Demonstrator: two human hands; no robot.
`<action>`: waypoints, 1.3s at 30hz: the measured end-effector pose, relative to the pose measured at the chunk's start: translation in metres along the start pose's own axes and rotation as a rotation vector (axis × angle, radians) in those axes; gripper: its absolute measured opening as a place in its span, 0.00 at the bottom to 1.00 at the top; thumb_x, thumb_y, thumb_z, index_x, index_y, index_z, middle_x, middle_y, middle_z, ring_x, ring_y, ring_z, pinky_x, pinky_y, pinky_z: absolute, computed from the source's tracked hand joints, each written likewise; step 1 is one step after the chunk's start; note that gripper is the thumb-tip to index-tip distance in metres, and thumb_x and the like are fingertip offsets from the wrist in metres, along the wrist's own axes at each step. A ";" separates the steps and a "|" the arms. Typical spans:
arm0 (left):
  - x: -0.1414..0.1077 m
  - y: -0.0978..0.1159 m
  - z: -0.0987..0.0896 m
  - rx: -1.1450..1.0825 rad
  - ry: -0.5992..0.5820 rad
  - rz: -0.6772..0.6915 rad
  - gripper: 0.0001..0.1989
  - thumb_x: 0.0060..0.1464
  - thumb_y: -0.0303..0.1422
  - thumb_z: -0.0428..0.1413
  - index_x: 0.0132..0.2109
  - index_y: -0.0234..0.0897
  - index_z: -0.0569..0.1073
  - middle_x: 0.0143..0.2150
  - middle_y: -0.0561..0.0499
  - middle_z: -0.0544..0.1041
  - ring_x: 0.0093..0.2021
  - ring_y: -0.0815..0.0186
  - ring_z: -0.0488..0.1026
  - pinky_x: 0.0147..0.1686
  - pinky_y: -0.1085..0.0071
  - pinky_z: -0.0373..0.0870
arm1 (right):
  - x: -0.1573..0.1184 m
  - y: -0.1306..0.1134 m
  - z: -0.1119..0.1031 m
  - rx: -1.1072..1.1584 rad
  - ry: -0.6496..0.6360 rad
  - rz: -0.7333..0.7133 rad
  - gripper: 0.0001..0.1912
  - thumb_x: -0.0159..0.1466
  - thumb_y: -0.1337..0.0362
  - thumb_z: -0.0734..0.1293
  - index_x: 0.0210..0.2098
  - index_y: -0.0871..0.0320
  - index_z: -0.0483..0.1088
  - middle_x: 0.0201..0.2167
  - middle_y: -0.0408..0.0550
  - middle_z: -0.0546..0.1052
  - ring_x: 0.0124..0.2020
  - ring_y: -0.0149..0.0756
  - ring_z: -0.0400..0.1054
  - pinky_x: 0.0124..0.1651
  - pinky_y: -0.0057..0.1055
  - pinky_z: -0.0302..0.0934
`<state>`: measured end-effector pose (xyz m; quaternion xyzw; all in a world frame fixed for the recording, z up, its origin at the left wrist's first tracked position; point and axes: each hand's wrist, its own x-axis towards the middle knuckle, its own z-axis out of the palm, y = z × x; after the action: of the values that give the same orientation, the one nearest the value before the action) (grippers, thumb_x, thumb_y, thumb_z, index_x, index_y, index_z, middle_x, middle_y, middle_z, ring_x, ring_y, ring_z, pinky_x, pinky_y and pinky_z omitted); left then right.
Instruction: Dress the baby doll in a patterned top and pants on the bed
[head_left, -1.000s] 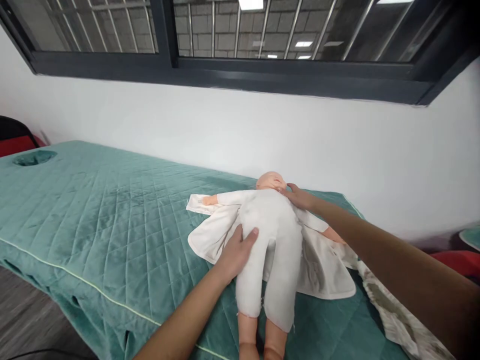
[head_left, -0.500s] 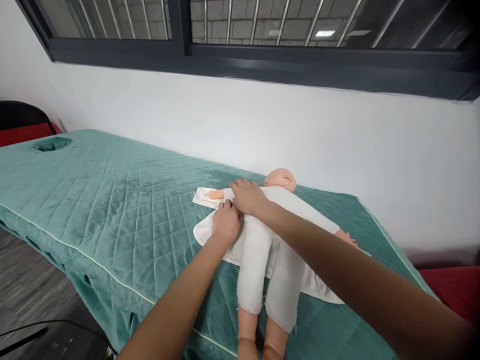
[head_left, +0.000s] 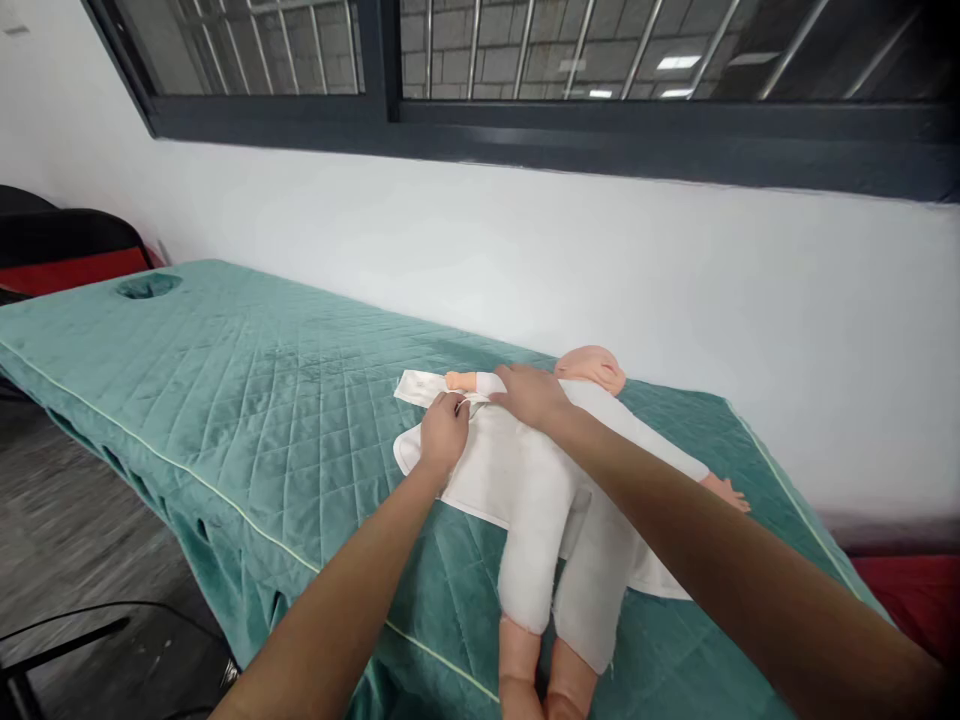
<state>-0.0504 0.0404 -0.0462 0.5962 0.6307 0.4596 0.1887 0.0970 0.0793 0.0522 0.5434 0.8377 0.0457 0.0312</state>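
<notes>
A baby doll [head_left: 536, 500] with a white cloth body lies on its back over a spread white baby garment [head_left: 480, 470], its feet toward me. My left hand [head_left: 445, 432] is closed, pinching the garment's edge just below the doll's arm on the left. That arm ends in a small bare hand [head_left: 460, 382] lying along the garment's sleeve [head_left: 420, 387]. Across the doll's upper arm and chest side rests my right hand [head_left: 534, 395], its fingers curled over the arm; the fingertips are partly hidden. The doll's head [head_left: 591, 369] is turned to the right.
A green quilted cover [head_left: 285, 410] drapes the massage bed, which has a face hole [head_left: 148, 286] at its far left end. Behind runs a white wall [head_left: 360, 220] under a barred window. Red-and-black chairs [head_left: 82, 250] stand at the left; a cable lies on the floor.
My left hand has drawn the garment's edge slightly away from the doll's side, showing more fabric. My right hand stays on the doll's arm. The view has shifted a little left.
</notes>
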 end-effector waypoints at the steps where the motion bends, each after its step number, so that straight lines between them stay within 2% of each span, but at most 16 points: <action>1: 0.000 -0.001 0.000 -0.022 0.016 -0.013 0.09 0.60 0.31 0.50 0.34 0.37 0.73 0.35 0.48 0.75 0.39 0.62 0.71 0.42 0.67 0.64 | -0.006 0.002 -0.001 0.004 0.006 0.000 0.18 0.69 0.55 0.60 0.53 0.58 0.66 0.48 0.57 0.75 0.50 0.52 0.68 0.47 0.42 0.59; 6: -0.001 -0.002 -0.002 -0.151 0.102 -0.093 0.10 0.59 0.33 0.51 0.34 0.36 0.74 0.32 0.51 0.77 0.33 0.65 0.70 0.36 0.70 0.63 | -0.031 0.011 -0.003 0.041 0.048 -0.044 0.19 0.69 0.53 0.60 0.55 0.55 0.65 0.49 0.54 0.74 0.49 0.48 0.68 0.46 0.39 0.57; 10: -0.002 -0.003 -0.004 -0.251 0.153 -0.138 0.09 0.56 0.31 0.50 0.36 0.35 0.76 0.33 0.51 0.79 0.34 0.65 0.72 0.35 0.71 0.64 | -0.043 0.015 0.003 0.063 0.088 -0.091 0.20 0.68 0.50 0.60 0.54 0.54 0.67 0.48 0.53 0.75 0.49 0.48 0.68 0.45 0.38 0.57; 15: -0.001 -0.006 -0.003 -0.326 0.202 -0.156 0.10 0.55 0.30 0.50 0.38 0.36 0.76 0.35 0.50 0.80 0.35 0.66 0.74 0.37 0.72 0.68 | -0.044 0.014 0.007 0.063 0.099 -0.083 0.24 0.69 0.45 0.56 0.52 0.53 0.70 0.46 0.53 0.76 0.47 0.47 0.68 0.44 0.37 0.56; 23: -0.003 -0.010 -0.005 -0.284 0.254 -0.147 0.10 0.59 0.35 0.50 0.38 0.36 0.74 0.36 0.49 0.79 0.36 0.65 0.75 0.39 0.70 0.69 | -0.040 0.006 0.011 -0.036 0.067 -0.047 0.22 0.69 0.48 0.57 0.49 0.55 0.73 0.45 0.56 0.77 0.47 0.47 0.68 0.47 0.39 0.55; 26: -0.007 -0.006 -0.007 -0.218 0.229 -0.094 0.10 0.61 0.35 0.49 0.39 0.37 0.74 0.36 0.49 0.78 0.36 0.65 0.74 0.39 0.69 0.68 | -0.038 0.003 0.014 -0.055 0.061 -0.024 0.22 0.69 0.49 0.59 0.48 0.57 0.73 0.45 0.57 0.77 0.47 0.49 0.69 0.46 0.41 0.56; 31: -0.015 0.004 -0.005 -0.085 0.116 0.056 0.06 0.59 0.32 0.52 0.38 0.39 0.74 0.36 0.50 0.77 0.38 0.63 0.72 0.40 0.68 0.66 | -0.030 -0.002 0.019 -0.056 0.060 0.018 0.23 0.68 0.49 0.59 0.47 0.61 0.73 0.43 0.60 0.77 0.46 0.52 0.70 0.46 0.42 0.56; 36: -0.020 0.007 -0.001 0.219 0.029 0.341 0.08 0.63 0.32 0.49 0.40 0.40 0.73 0.38 0.49 0.76 0.42 0.62 0.72 0.40 0.68 0.65 | -0.022 -0.007 0.023 -0.034 0.064 0.053 0.21 0.68 0.51 0.60 0.49 0.61 0.71 0.44 0.61 0.77 0.47 0.52 0.70 0.47 0.43 0.56; 39: -0.022 0.009 -0.001 0.335 0.035 0.419 0.10 0.65 0.33 0.48 0.39 0.40 0.72 0.36 0.49 0.75 0.41 0.62 0.71 0.39 0.68 0.65 | -0.023 -0.006 0.024 -0.015 0.081 0.066 0.19 0.67 0.52 0.61 0.48 0.61 0.70 0.44 0.60 0.77 0.47 0.52 0.70 0.47 0.43 0.56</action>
<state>-0.0408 0.0185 -0.0452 0.7287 0.5639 0.3878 -0.0229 0.1029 0.0571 0.0282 0.5679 0.8196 0.0750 -0.0004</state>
